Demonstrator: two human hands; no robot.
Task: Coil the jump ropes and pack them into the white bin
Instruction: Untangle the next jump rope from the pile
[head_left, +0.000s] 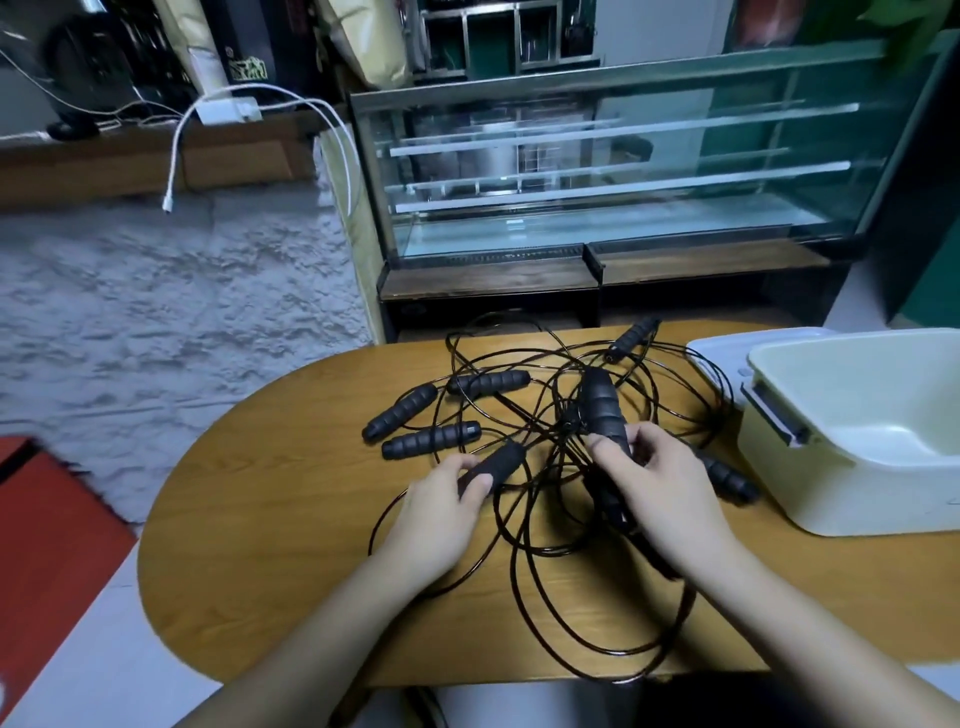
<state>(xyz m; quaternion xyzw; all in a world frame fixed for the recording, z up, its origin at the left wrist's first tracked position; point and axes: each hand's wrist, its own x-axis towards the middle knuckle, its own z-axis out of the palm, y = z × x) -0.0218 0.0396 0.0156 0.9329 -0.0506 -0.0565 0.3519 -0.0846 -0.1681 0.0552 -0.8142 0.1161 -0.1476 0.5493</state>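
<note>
Left hand (441, 506) curls its thumb and fingers round a black foam handle (496, 465), which points up and to the right above the wooden table (291, 519); right hand (649, 488) grips a second, thicker-looking handle (601, 408) by its lower end, thumb on the front, so that the handle stands nearly upright over the tangle; both forearms reach in from the near edge of the table.

Thin black cords (550, 525) of the jump ropes loop loosely under and around both hands, some spilling over the near edge; just beyond the left hand lie three more handles (431, 439), side by side and slanted; another handle (727, 478) lies just right of the right wrist, close to the white bin (810, 499); one further handle (631, 338) rests near the far edge of the table.

White bin sits at the table's right side, open at the top, nothing visible inside; a white lid (722, 351) lies just behind it.

Beyond the table stands a glass display case (623, 171); to the left is a rough grey wall (171, 291), with a white cable (179, 150) hanging from a ledge.
</note>
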